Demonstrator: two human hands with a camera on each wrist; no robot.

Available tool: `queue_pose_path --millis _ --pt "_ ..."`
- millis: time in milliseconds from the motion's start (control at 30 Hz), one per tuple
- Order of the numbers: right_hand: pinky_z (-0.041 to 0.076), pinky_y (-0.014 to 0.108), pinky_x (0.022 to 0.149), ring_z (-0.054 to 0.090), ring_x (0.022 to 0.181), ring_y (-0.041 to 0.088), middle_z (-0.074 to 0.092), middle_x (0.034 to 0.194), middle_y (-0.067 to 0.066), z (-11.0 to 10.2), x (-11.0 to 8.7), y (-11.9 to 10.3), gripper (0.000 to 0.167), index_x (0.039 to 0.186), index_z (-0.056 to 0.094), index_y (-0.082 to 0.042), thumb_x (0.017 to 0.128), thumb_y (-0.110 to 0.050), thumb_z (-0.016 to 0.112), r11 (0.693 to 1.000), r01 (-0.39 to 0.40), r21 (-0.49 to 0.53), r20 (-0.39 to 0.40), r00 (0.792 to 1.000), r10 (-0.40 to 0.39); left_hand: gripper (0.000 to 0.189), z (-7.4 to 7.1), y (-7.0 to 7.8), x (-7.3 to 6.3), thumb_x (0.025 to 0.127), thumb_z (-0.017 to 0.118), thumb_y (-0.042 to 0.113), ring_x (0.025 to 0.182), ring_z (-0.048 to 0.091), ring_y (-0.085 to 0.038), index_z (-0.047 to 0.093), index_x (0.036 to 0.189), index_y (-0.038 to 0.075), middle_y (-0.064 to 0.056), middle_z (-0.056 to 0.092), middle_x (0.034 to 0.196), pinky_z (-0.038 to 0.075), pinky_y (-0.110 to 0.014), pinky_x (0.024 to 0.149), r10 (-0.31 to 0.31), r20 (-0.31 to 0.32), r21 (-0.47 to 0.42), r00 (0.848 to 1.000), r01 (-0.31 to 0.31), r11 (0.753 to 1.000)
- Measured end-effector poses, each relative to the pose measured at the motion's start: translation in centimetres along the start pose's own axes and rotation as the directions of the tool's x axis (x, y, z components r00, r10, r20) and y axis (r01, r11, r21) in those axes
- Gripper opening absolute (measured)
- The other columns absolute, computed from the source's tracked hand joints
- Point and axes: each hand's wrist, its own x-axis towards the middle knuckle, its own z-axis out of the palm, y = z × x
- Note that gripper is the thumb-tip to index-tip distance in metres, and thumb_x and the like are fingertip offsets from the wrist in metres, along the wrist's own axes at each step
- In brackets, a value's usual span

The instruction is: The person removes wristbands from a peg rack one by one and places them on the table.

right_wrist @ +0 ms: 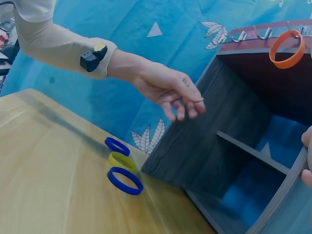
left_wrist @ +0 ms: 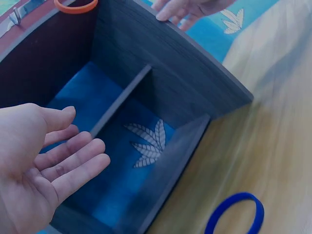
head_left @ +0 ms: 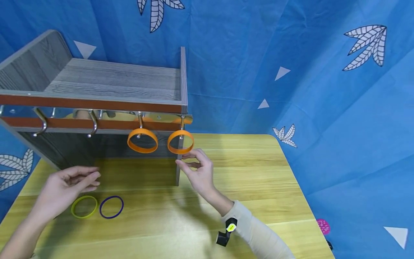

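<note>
Left grip (head_left: 60, 189) and right grip (head_left: 201, 173) are relaxed, empty — orange ring (head_left: 182, 151) above the latter.

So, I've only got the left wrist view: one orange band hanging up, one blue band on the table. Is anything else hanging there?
Observer: Yes. The head view shows a second orange band on the end hook.
Operator: And is there more on the table?
Observer: Yes. The right wrist view shows a yellow band with a blue band on either side of it.
Operator: My view cuts off most of the right hand. What is it near?
Observer: In the head view it appears just below that second orange band.
</note>
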Motion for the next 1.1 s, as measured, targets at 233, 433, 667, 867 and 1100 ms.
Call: queue_pose_path --millis 233,433,667,867,1100 --pt "0.072 0.036 0.075 0.074 0.094 0.031 0.07 0.1 0.021 0.0 0.1 0.0 0.021 0.108 0.074 0.0 0.088 0.003 0.082 1.0 0.001 -0.002 0.004 1.0 -0.001 0.021 0.7 1.7 0.5 0.105 0.066 0.011 0.082 0.079 -0.004 0.073 0.119 -0.003 0.025 0.077 0.101 0.069 -0.027 0.071 0.06 -0.017 0.012 0.998 -0.06 0.998" --pt "0.072 0.035 0.075 0.073 0.094 0.037 0.071 0.1 0.022 -0.1 0.2 -0.1 0.022 0.107 0.074 0.002 0.087 0.003 0.083 1.0 -0.017 -0.012 0.008 1.0 0.017 0.018 1.2 3.0 1.3 0.103 0.068 0.007 0.081 0.078 -0.002 0.074 0.117 -0.002 0.028 0.076 0.105 0.068 -0.025 0.07 0.092 -0.053 0.005 0.994 -0.092 0.996" --pt "0.072 0.034 0.075 0.073 0.093 0.038 0.071 0.101 0.021 -0.3 0.4 -0.1 0.02 0.103 0.074 0.002 0.086 0.003 0.084 0.999 -0.028 -0.024 0.015 0.999 0.028 0.016 1.4 4.5 1.8 0.101 0.069 0.003 0.081 0.078 -0.002 0.076 0.115 -0.001 0.028 0.076 0.107 0.067 -0.021 0.07 0.16 -0.082 0.006 0.984 -0.16 0.987" --pt "0.072 0.034 0.074 0.074 0.092 0.038 0.072 0.102 0.021 -0.3 0.4 -0.1 0.02 0.103 0.073 0.001 0.086 0.003 0.084 1.0 -0.016 -0.023 0.024 1.0 0.017 0.018 1.7 6.4 1.9 0.102 0.07 0.007 0.08 0.079 -0.005 0.077 0.117 0.001 0.022 0.079 0.1 0.067 -0.019 0.073 0.148 -0.12 0.004 0.982 -0.148 0.989" --pt "0.072 0.035 0.074 0.073 0.092 0.037 0.071 0.102 0.021 -0.3 0.5 0.1 0.02 0.103 0.073 0.002 0.086 0.003 0.084 1.0 -0.008 -0.015 0.031 0.999 0.009 0.022 2.3 8.1 2.1 0.101 0.07 0.004 0.083 0.078 -0.003 0.075 0.122 0.0 0.018 0.081 0.099 0.066 -0.014 0.076 0.197 -0.146 -0.014 0.969 -0.201 0.98"
